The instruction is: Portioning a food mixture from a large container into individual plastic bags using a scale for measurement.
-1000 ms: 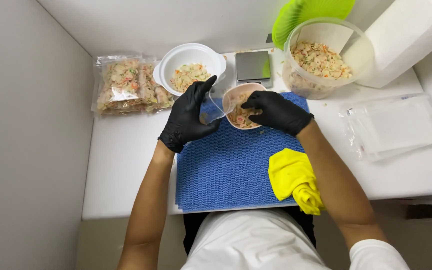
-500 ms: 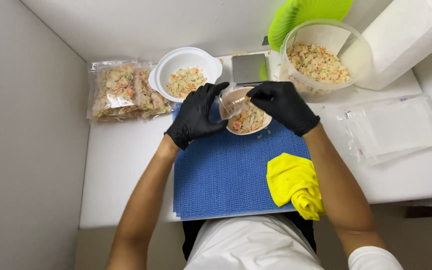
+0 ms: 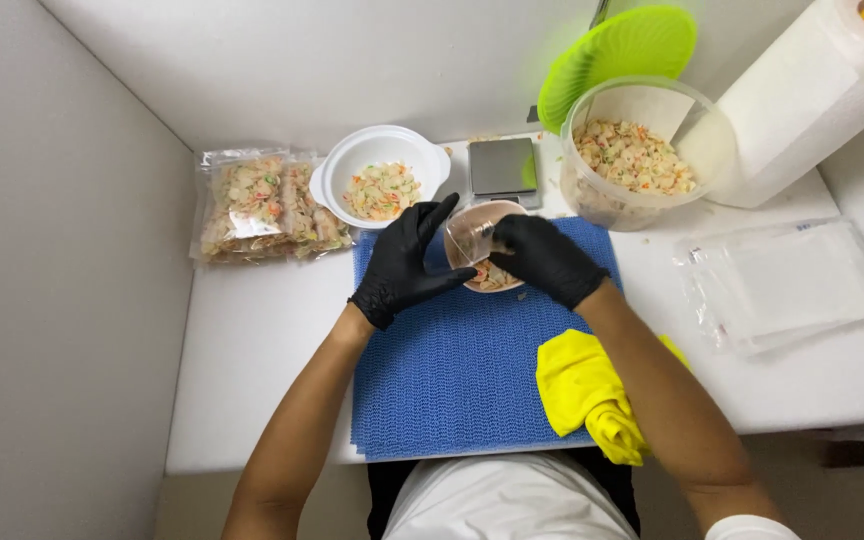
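Observation:
Both of my hands wear black gloves and meet over a small brown bowl [image 3: 493, 279] of mixed pasta pieces at the far edge of the blue mat [image 3: 452, 370]. My left hand [image 3: 405, 264] and my right hand [image 3: 549, 260] pinch a small clear plastic bag [image 3: 471, 236] between them, held open just above the bowl. The left fingers are spread, with thumb and forefinger on the bag's edge. My right hand covers the bowl's right rim.
Behind the mat stand a white bowl [image 3: 380, 160] of the mix, a small scale [image 3: 501, 165] and a large clear tub [image 3: 592, 195] with a green lid [image 3: 617, 55] behind it. Filled bags [image 3: 257, 205] lie left, empty bags [image 3: 787, 285] and a paper towel roll [image 3: 822, 100] right, a yellow cloth [image 3: 587, 390] near me.
The clear bag has come from the left of the bowl to over it. My right hand has left the bowl's rim and joined the left on the bag.

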